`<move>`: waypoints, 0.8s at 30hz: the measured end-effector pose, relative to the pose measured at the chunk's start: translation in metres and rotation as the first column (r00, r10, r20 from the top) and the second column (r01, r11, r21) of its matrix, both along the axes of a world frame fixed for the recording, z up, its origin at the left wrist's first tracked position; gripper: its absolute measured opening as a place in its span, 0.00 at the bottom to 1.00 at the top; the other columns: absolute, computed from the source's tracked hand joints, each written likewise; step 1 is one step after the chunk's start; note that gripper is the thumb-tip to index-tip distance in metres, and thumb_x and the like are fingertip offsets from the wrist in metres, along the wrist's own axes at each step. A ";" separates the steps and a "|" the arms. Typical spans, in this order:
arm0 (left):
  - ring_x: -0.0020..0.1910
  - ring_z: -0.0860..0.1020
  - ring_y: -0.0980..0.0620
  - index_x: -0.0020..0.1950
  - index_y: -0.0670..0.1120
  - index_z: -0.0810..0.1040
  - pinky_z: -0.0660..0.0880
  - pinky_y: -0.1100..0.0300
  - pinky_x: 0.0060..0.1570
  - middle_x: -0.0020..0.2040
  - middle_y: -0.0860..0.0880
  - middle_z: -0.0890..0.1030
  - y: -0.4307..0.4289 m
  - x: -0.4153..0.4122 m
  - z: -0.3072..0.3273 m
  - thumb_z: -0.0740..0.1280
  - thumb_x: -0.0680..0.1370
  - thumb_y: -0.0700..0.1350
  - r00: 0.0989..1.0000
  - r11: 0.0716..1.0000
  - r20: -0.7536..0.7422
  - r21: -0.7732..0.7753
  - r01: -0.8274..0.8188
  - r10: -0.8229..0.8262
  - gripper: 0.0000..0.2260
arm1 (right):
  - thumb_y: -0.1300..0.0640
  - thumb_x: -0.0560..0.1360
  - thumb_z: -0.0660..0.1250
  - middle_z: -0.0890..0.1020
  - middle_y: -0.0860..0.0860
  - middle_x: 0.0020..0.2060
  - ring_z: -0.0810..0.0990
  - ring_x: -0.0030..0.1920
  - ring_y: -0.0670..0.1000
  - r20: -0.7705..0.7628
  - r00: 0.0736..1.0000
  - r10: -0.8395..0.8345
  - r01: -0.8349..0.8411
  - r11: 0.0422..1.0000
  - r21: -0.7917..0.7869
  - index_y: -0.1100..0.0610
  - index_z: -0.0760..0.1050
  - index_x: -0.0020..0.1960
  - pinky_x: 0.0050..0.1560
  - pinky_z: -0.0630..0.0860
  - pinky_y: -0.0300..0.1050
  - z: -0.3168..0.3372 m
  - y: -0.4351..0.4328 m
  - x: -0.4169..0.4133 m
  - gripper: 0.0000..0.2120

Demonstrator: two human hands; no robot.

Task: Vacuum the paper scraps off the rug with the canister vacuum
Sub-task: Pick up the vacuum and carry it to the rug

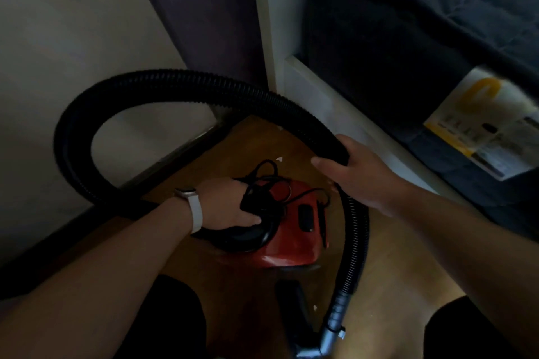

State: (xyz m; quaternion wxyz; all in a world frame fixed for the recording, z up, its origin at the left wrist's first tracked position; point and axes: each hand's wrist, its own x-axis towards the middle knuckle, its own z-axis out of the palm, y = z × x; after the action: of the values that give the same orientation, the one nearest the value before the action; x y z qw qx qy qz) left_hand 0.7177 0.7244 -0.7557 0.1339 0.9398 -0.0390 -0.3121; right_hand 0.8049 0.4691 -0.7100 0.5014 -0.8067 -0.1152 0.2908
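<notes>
The wand (329, 332) runs off the bottom edge; the magazine (481, 131) print is blurred beyond reading.

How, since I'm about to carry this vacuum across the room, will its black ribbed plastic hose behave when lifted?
Probably floppy: the black ribbed hose arcs in a wide loop beyond the right hand gripping it. It will likely swing, since its lower run hangs free toward the grey wand. The ribs should keep it from slipping.

Bedroom — quilted bed (437, 9), wood floor (388, 256)
</notes>
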 end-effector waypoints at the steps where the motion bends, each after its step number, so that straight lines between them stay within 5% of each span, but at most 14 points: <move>1: 0.43 0.79 0.53 0.50 0.51 0.79 0.78 0.54 0.45 0.43 0.55 0.80 -0.002 0.002 0.000 0.69 0.73 0.63 1.000 1.000 0.002 -0.009 -0.024 0.024 0.16 | 0.48 0.76 0.71 0.79 0.52 0.34 0.78 0.32 0.50 -0.003 1.000 -0.029 0.029 0.999 0.015 0.51 0.75 0.50 0.35 0.75 0.48 -0.001 0.001 0.000 0.09; 10: 0.37 0.77 0.53 0.40 0.52 0.77 0.74 0.58 0.35 0.36 0.54 0.78 -0.012 0.008 0.025 0.69 0.72 0.62 0.989 0.994 0.145 0.106 -0.018 0.003 0.14 | 0.53 0.77 0.71 0.77 0.52 0.30 0.76 0.29 0.52 -0.066 0.983 -0.169 0.175 0.979 0.103 0.57 0.75 0.50 0.31 0.75 0.47 0.002 0.005 0.009 0.08; 14: 0.27 0.68 0.56 0.30 0.52 0.66 0.62 0.61 0.27 0.28 0.54 0.70 -0.021 -0.003 0.061 0.64 0.74 0.62 0.987 0.993 0.163 0.118 -0.027 0.007 0.19 | 0.54 0.76 0.71 0.76 0.50 0.27 0.75 0.26 0.49 -0.081 0.982 -0.173 0.178 0.982 0.064 0.55 0.76 0.49 0.29 0.74 0.44 0.031 0.011 -0.004 0.06; 19: 0.28 0.68 0.58 0.38 0.45 0.77 0.62 0.66 0.26 0.30 0.53 0.72 -0.034 -0.020 0.156 0.69 0.75 0.55 0.987 0.988 0.029 -0.011 -0.157 0.157 0.14 | 0.52 0.75 0.72 0.77 0.51 0.27 0.76 0.25 0.49 -0.160 0.971 -0.175 0.175 0.984 -0.019 0.51 0.77 0.51 0.30 0.75 0.48 0.099 0.006 -0.040 0.07; 24: 0.27 0.67 0.58 0.38 0.48 0.74 0.67 0.70 0.29 0.29 0.55 0.70 -0.050 -0.039 0.281 0.71 0.75 0.53 0.980 0.978 -0.013 -0.071 -0.198 0.197 0.12 | 0.46 0.71 0.72 0.80 0.53 0.30 0.78 0.27 0.51 -0.128 0.968 -0.214 0.202 0.974 -0.102 0.45 0.76 0.43 0.34 0.80 0.57 0.206 -0.012 -0.058 0.06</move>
State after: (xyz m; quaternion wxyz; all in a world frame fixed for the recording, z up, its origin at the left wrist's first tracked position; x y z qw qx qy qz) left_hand 0.6789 0.6749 -0.4749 0.1979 0.9326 0.0437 -0.2986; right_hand 0.7474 0.4571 -0.5035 0.5000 -0.8135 0.0179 0.2966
